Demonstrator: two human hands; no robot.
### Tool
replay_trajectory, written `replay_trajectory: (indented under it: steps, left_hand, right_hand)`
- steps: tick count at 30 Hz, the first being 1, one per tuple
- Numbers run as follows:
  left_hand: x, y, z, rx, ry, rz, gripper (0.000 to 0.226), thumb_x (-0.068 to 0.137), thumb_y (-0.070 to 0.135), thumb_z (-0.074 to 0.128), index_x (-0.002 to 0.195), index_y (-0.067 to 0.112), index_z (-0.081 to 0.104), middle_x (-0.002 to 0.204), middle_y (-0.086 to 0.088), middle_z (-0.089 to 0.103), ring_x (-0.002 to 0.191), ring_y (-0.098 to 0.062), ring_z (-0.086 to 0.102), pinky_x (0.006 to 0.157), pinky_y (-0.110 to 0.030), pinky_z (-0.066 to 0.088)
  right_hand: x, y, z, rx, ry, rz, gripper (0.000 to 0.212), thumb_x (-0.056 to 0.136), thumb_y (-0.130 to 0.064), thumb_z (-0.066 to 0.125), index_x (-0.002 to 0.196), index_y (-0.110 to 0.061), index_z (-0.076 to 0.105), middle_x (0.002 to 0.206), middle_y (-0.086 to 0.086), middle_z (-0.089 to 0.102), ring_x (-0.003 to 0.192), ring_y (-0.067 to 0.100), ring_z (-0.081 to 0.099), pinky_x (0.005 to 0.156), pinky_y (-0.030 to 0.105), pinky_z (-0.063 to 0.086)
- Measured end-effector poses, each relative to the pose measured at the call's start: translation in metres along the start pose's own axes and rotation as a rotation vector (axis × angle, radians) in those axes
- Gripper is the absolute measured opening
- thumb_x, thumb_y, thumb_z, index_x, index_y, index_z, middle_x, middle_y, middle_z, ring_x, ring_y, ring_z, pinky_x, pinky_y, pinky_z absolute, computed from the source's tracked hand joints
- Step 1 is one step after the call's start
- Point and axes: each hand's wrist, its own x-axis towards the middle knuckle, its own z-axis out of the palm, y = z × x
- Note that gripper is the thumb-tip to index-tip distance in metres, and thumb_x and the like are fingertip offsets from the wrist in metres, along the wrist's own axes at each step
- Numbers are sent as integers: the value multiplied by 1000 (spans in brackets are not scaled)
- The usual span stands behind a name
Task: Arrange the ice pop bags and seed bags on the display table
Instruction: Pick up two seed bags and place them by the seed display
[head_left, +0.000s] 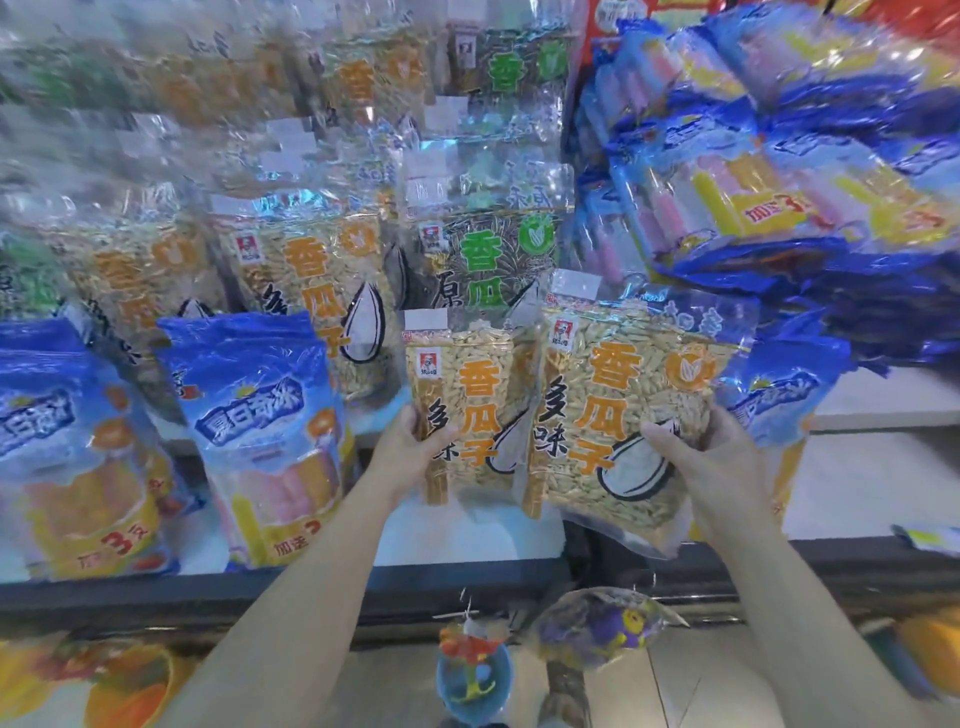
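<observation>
While adjacent, smaller seed-filled bag (467, 374) tight in left fingers (439, 434), larger seed-filled bag (618, 395) in right fingers (662, 436).

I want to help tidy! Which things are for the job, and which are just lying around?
For the job: left seed bag, right seed bag, stacked seed bags, standing ice pop bags, piled ice pop bags, display table.
Just lying about: netted toy bag, blue toy.

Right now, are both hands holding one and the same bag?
No, the left hand grips the left seed bag while the right hand grips the right seed bag, two separate bags.
</observation>
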Motion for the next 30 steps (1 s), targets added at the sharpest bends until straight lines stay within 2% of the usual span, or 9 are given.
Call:
replay_trajectory:
  steps: [5, 10, 11, 14, 16, 19, 22, 25, 30]
  left_hand:
    - [-2, 1, 3, 152, 97, 38, 49, 83, 39, 83, 124, 28, 58, 125, 3, 69, 116, -18, 64, 103, -46, 52]
    - [-19, -14, 1, 269, 186, 65, 72, 85, 34, 81, 144, 14, 46, 138, 0, 54, 127, -18, 55, 108, -41, 47]
    - [-26, -21, 1, 323, 197, 61, 70, 87, 32, 79, 145, 11, 44, 137, -1, 53, 127, -20, 54, 109, -41, 46]
    - [-53, -55, 2, 594, 128, 17, 62, 98, 31, 65, 149, 5, 41, 144, -15, 52, 137, -33, 47, 115, -47, 38]
    - [-69, -84, 0, 785, 97, 36, 60, 100, 33, 53, 149, 0, 41, 146, -21, 53, 139, -39, 46, 117, -49, 37]
    - [-77, -121, -4, 1013, 48, 121, 62, 94, 40, 39, 137, -1, 57, 147, -21, 56, 138, -42, 52, 113, -54, 43]
    - [-77, -125, -6, 1092, 38, 151, 63, 96, 43, 33, 138, 3, 58, 154, -17, 51, 144, -38, 45, 117, -53, 35]
    - [-77, -126, -8, 1138, 23, 166, 65, 98, 43, 31, 142, 2, 55, 155, -17, 49, 146, -37, 43, 118, -51, 29]
    - [-77, -128, -8, 1156, -2, 177, 61, 95, 37, 36, 137, 0, 59, 147, -20, 57, 137, -40, 53, 109, -56, 44]
  right_hand:
    - [-1, -2, 9, 33, -49, 13, 37, 83, -13, 86, 115, -24, 71, 111, -1, 81, 106, 21, 76, 98, 49, 58]
    - [-4, -6, 21, 52, -98, 0, 33, 84, -6, 83, 110, -22, 69, 105, -2, 81, 101, 18, 78, 79, 29, 63]
    - [-5, -5, 24, 63, -118, 0, 34, 84, -5, 83, 111, -21, 69, 106, 0, 81, 101, 19, 78, 80, 30, 63]
    - [-7, -2, 35, 86, -176, 0, 40, 75, -11, 86, 110, -22, 69, 104, -1, 82, 99, 20, 78, 86, 37, 62]
    - [-9, 1, 44, 85, -215, -4, 42, 69, -17, 87, 107, -24, 70, 100, -3, 82, 95, 17, 77, 85, 34, 62]
    - [-12, 5, 57, 85, -275, 0, 37, 77, -6, 85, 107, -20, 69, 95, -6, 82, 90, 11, 76, 79, 25, 60]
    - [-14, 12, 69, 100, -313, 22, 39, 83, 6, 80, 111, -19, 68, 94, -7, 82, 89, 9, 77, 76, 21, 60]
    - [-15, 22, 82, 97, -312, 42, 41, 83, 3, 82, 115, -18, 68, 102, 0, 81, 97, 17, 76, 85, 29, 62]
    - [-19, 40, 98, 109, -333, 102, 43, 83, 4, 81, 117, -21, 69, 108, -1, 81, 103, 18, 76, 84, 26, 60]
